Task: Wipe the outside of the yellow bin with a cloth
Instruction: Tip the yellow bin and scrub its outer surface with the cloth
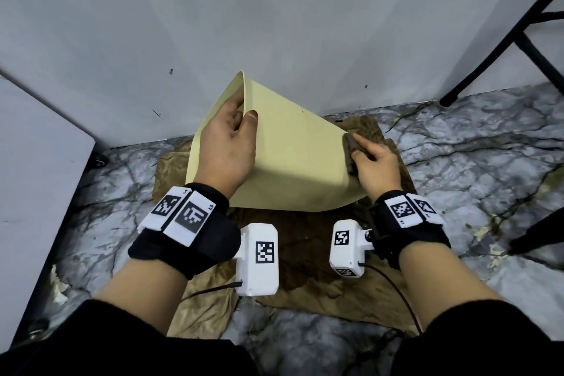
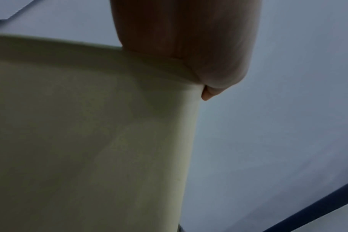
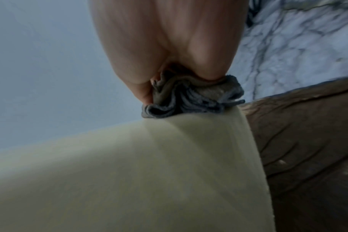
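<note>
The pale yellow bin [image 1: 293, 159] lies tilted on its side on the floor, its open rim raised toward the left. My left hand [image 1: 232, 131] grips that rim, thumb on the outside wall and fingers curled inside; in the left wrist view the bin wall [image 2: 89, 133] fills the frame beneath my left hand [image 2: 189, 55]. My right hand [image 1: 372, 162] holds a bunched grey-brown cloth [image 1: 352, 148] against the bin's right edge. In the right wrist view the cloth [image 3: 189, 97] is pinched under my fingers [image 3: 145, 87] and presses on the bin [image 3: 129, 172].
Crumpled brown paper [image 1: 308, 259], partly wet, is spread under the bin on a marbled grey floor [image 1: 473, 162]. A white wall [image 1: 274, 24] stands just behind. A black chair frame [image 1: 500, 43] rises at the right, and a white panel [image 1: 39, 162] stands at the left.
</note>
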`<state>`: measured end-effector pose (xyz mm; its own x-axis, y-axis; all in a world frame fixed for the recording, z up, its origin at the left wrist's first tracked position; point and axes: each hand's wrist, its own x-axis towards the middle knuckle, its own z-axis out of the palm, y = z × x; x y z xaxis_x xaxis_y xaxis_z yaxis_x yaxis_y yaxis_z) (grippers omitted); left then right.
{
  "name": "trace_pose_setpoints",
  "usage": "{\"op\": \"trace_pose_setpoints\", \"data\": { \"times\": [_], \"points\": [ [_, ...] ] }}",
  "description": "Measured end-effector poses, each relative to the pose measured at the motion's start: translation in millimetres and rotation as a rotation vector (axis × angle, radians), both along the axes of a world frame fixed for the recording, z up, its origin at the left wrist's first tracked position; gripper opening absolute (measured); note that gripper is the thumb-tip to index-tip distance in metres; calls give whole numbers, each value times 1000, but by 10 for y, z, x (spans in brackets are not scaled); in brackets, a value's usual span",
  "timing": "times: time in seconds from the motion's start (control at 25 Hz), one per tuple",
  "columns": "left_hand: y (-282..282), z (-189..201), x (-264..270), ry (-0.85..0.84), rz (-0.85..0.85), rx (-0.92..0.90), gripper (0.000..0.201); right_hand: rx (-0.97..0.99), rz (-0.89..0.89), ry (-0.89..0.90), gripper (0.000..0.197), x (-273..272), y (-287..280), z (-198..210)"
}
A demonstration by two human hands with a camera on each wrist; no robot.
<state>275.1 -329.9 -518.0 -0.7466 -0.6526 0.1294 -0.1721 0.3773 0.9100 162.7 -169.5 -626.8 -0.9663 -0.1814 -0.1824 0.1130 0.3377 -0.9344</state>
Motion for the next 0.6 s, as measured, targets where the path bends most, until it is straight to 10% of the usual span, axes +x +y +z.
{"op": "trace_pose_setpoints", "data": {
  "times": [0.24, 0.6],
  "points": [
    [-30, -4, -21, -23, 31, -46, 36, 29, -26, -72, 34, -10, 61, -125],
    [50, -9, -21, -14, 16, -109, 37, -145, 283, 247, 36, 459, -584, 821]
  ]
}}
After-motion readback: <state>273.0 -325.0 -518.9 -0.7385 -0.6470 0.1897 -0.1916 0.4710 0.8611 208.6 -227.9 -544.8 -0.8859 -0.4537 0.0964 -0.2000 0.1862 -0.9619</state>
